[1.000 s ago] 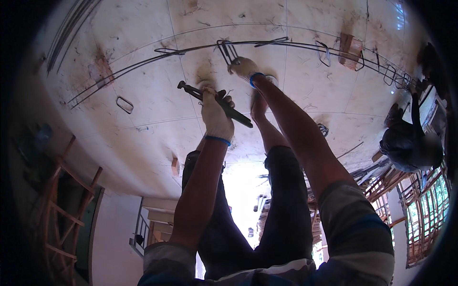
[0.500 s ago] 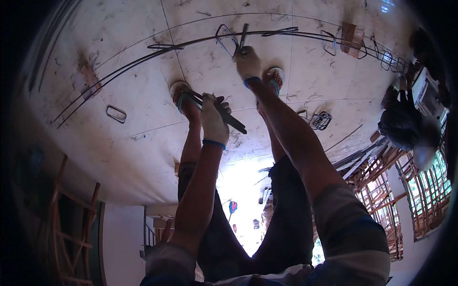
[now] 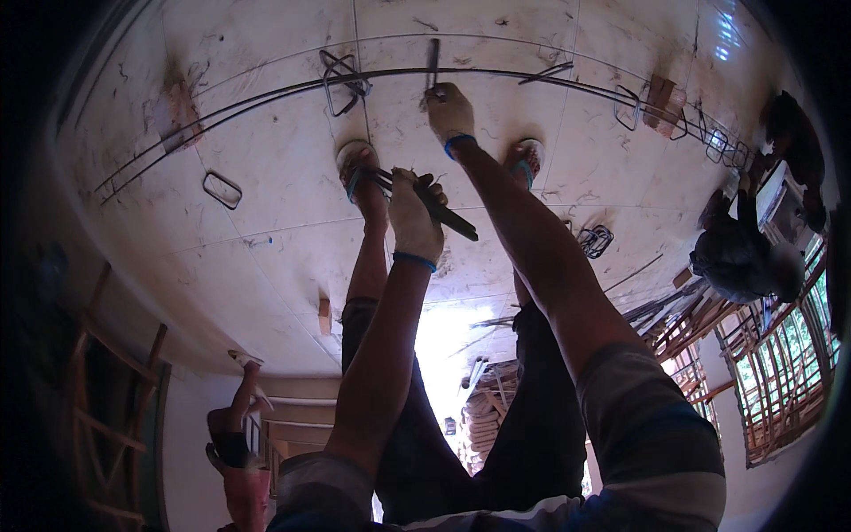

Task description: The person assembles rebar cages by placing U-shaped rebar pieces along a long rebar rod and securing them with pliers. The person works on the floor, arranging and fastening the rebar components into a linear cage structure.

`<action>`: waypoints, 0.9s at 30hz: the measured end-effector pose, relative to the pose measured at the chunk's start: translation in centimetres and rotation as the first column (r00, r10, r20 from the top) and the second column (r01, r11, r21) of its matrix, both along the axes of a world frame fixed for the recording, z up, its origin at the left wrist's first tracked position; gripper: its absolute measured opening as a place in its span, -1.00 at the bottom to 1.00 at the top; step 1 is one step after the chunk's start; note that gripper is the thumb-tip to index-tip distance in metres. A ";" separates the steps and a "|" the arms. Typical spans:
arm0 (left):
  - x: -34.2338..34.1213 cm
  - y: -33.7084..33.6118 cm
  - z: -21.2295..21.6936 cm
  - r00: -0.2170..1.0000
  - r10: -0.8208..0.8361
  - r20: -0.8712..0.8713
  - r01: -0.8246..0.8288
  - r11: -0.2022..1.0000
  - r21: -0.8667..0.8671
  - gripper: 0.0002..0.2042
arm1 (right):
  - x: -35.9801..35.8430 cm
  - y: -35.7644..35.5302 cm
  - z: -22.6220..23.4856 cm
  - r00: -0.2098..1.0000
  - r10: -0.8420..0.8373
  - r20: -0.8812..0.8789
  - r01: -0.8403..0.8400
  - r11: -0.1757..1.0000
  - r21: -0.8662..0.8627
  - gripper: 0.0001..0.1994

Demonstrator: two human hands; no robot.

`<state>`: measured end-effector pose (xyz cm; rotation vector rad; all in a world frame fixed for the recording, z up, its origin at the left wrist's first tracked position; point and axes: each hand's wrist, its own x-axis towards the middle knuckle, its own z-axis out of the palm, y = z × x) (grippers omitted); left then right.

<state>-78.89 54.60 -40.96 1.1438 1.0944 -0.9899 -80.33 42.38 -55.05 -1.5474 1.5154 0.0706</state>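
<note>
My left hand, in a white glove with a blue cuff, is closed around a bundle of dark steel stirrups, seen mostly edge-on between my lower legs. Ahead of it, my gloved right hand is closed on one dark stirrup, also edge-on, which crosses a pair of long thin steel bars. The glove hides its near end. Left of that hand, a looped stirrup sits around the bars beside a flatter one. To the right, another stirrup leans across them.
Blocks lie under the bars at both sides. Loose stirrups rest on the floor, one at left, several at right. One person crouches far right near the bars; another is at lower left. A wooden ladder stands left.
My right hand has shifted left along the bars. The looped stirrup formerly beside it now sits farther left, by another. My view has turned, and a person appears at lower left.
</note>
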 end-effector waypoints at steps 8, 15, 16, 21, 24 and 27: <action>0.6 -0.1 0.3 0.999 0.032 -0.036 -0.031 0.999 0.022 -0.73 | -2.2 1.2 0.4 0.982 0.109 -0.154 -0.155 0.932 -0.329 -0.54; 2.6 2.3 0.1 0.998 0.065 -0.012 -0.064 0.993 0.095 -0.79 | 6.6 3.3 0.6 0.851 0.473 0.227 -0.477 0.878 -0.038 -0.60; 3.1 2.5 0.2 0.998 0.065 -0.011 -0.064 0.991 0.117 -0.78 | 8.2 4.1 -0.3 0.859 0.466 0.214 -0.480 0.877 0.013 -0.63; 4.3 3.3 -0.4 0.994 0.108 -0.009 -0.107 0.992 0.069 -0.74 | 12.8 6.4 -5.6 0.860 0.507 0.060 -0.511 0.853 0.105 -0.69; 4.4 3.3 -0.9 0.992 0.122 -0.018 -0.121 0.992 0.044 -0.72 | 11.6 6.9 -5.6 0.833 0.543 0.108 -0.527 0.837 -0.148 -0.71; 5.3 4.3 -0.2 0.989 0.145 0.004 -0.144 0.981 0.127 -0.72 | 10.9 8.3 -0.2 0.987 0.128 0.099 -0.134 0.989 0.061 -0.72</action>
